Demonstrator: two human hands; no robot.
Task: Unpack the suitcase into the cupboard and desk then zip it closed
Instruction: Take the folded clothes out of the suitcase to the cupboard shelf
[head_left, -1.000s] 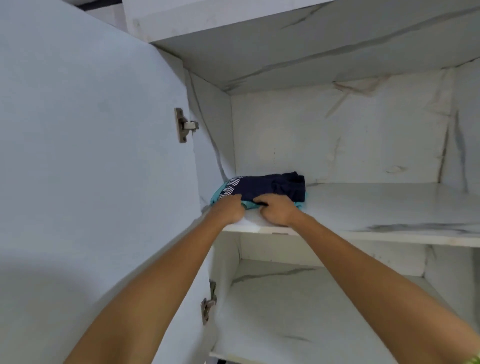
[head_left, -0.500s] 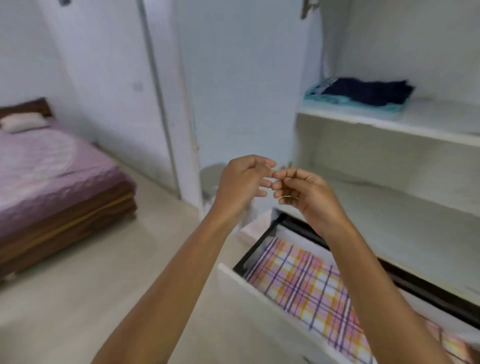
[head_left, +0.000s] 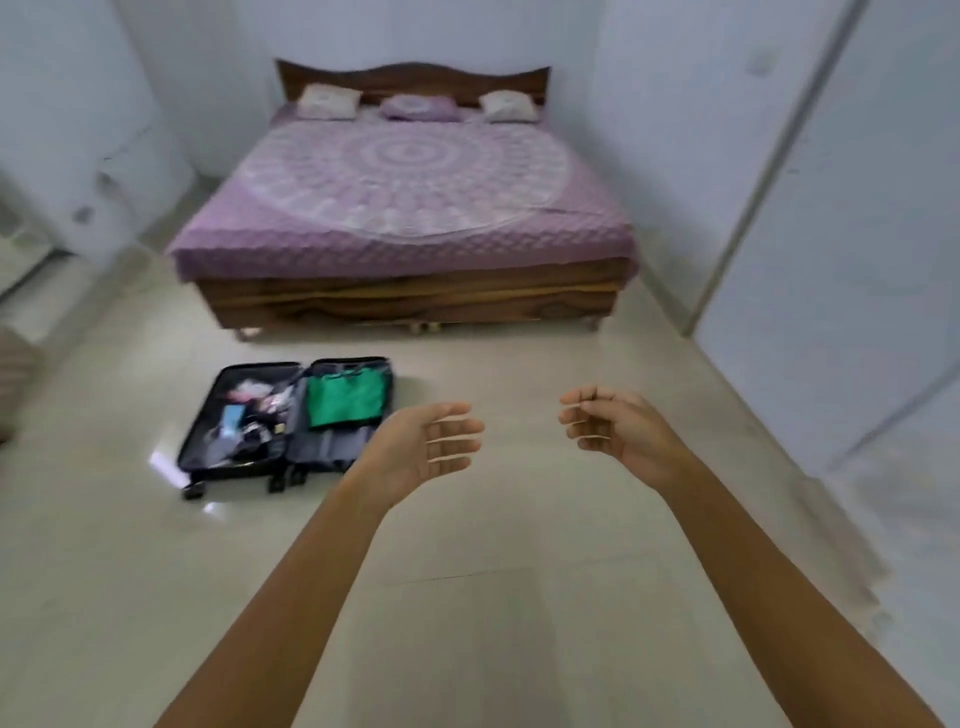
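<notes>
Plainly the step in hand is the walk to the suitcase (head_left: 288, 421) for the next item, and it goes best if the person crouches close at its near edge rather than stooping from a distance, picks one piece at a time, and keeps folded cloth flat so it shelves neatly. Going left to right: the suitcase lies open and flat on the floor (head_left: 519, 597), left of centre and near the foot of the bed (head_left: 405, 208). Its left half holds a jumble of small things too blurred to name; its right half holds a green garment (head_left: 345, 400) lying flat near the far end, a likely next pick since two flat palms can slide under it. By this showing the unpacking is only partly done, and the zip is not yet closed. Just right of the case the left hand (head_left: 426, 447) hovers in the air, palm turned inward, fingers (head_left: 457, 426) loosely extended and holding nothing. Further right the right hand (head_left: 618, 426) is likewise empty, its fingers (head_left: 584, 415) relaxed and slightly curled. Both hands are apart from the suitcase, above the floor, the left one nearer to it, and the green garment sits to the left of the left fingers and farther off. At the far right stands a white panel (head_left: 831, 260), possibly a cupboard door.
</notes>
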